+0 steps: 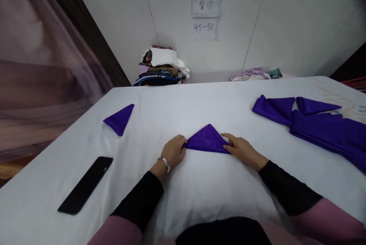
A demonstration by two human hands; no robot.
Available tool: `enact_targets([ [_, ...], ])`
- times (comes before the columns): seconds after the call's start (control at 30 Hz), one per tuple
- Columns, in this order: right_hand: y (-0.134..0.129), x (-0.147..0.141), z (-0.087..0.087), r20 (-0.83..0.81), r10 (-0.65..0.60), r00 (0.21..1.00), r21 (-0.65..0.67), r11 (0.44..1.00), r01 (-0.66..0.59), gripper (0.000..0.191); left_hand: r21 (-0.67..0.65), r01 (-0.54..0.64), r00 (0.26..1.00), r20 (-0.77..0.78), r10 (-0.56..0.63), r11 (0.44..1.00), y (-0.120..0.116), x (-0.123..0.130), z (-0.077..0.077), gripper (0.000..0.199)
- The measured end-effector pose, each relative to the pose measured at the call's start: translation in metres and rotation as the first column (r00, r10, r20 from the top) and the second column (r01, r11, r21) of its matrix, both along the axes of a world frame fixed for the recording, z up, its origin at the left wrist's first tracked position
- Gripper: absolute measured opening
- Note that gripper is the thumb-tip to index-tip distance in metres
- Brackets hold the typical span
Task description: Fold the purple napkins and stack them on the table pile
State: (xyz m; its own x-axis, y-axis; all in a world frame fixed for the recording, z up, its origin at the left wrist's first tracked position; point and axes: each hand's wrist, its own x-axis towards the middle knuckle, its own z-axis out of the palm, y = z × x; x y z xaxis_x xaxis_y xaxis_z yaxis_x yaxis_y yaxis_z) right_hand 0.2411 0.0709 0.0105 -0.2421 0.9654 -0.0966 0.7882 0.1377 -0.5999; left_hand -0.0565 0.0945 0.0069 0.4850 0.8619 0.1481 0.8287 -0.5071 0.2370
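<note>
A purple cloth [208,139], folded into a flat triangle, lies on the white-covered table [177,107] with its peak pointing away from me. My left hand [174,150] pinches its left corner; a silver bracelet circles that wrist. At the right corner, my right hand [242,151] holds the cloth's edge between thumb and fingers.
Another folded purple cloth [120,119] sits at the left, with a black phone [85,185] nearer me. Several purple cloths [317,128] lie at the right. Behind the table are a stack of clothes [162,65], more fabric [253,74] and a wall with paper signs [206,4].
</note>
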Motion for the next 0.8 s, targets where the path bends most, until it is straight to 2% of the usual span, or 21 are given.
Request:
enact_targets([
  [0.27, 0.0, 0.001, 0.0, -0.015, 0.024, 1.0, 0.001, 1.0, -0.024, 0.044, -0.045, 0.029, 0.998, -0.06, -0.031, 0.999, 0.005, 0.003, 0.008, 0.011],
  [0.57, -0.001, 0.0, 0.003, -0.026, 0.049, 0.998, 0.011, 0.999, -0.048, 0.043, -0.001, -0.114, 0.988, -0.106, 0.113, 0.993, 0.005, 0.016, -0.001, 0.012],
  [0.7, -0.002, 0.0, 0.005, -0.023, 0.04, 0.999, -0.004, 0.999, -0.04, 0.043, 0.04, -0.091, 0.991, -0.091, 0.094, 0.995, 0.003, 0.016, 0.0, 0.015],
  [0.8, -0.002, -0.001, 0.006, -0.025, 0.036, 0.999, -0.005, 0.999, -0.036, 0.043, 0.068, -0.021, 0.997, -0.068, 0.026, 0.997, 0.002, 0.019, 0.001, 0.019],
])
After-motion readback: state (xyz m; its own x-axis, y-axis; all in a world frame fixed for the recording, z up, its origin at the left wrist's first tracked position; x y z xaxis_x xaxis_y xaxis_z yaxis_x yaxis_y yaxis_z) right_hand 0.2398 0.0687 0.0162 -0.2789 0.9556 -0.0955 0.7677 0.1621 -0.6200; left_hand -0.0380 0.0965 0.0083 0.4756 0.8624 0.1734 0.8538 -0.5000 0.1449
